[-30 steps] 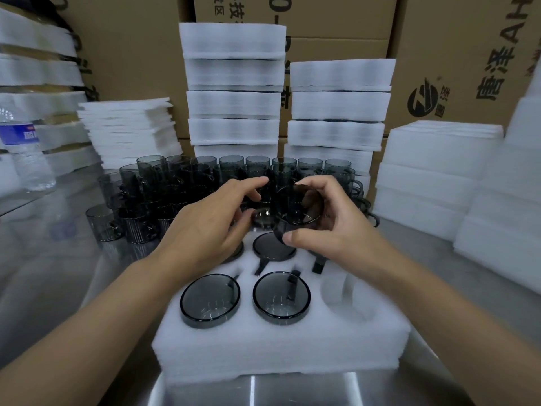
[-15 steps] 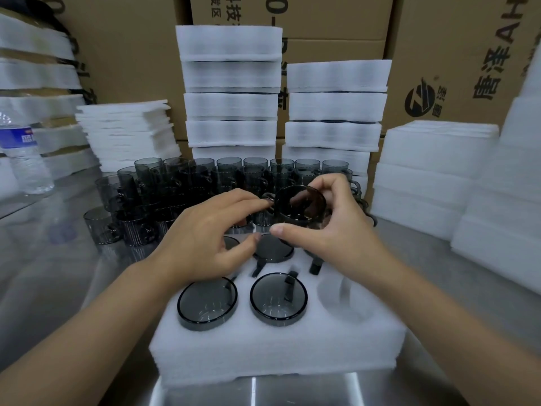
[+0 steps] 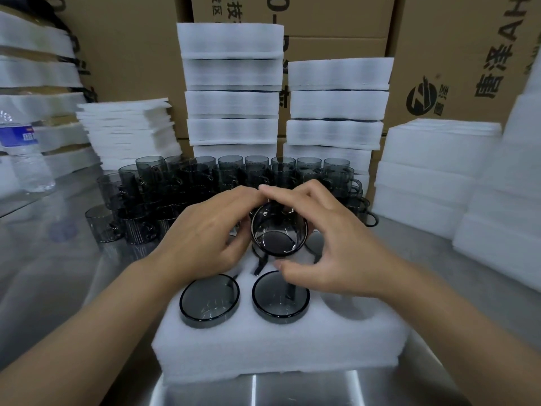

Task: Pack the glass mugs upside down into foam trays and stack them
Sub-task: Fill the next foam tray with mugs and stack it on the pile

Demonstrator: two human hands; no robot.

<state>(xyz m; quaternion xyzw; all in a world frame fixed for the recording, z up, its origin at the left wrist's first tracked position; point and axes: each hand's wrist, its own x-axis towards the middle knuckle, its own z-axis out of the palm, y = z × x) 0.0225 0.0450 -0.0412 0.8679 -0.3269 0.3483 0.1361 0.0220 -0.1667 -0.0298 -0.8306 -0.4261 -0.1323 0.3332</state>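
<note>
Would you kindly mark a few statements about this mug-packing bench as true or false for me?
1. The left hand and the right hand both hold one glass mug over the foam tray. True.
2. The tray's front right pocket already holds a mug. False: that pocket is empty.
3. The loose mugs behind the tray stand mouth up. True.
4. The water bottle stands at the far right. False: it stands at the far left.
</note>
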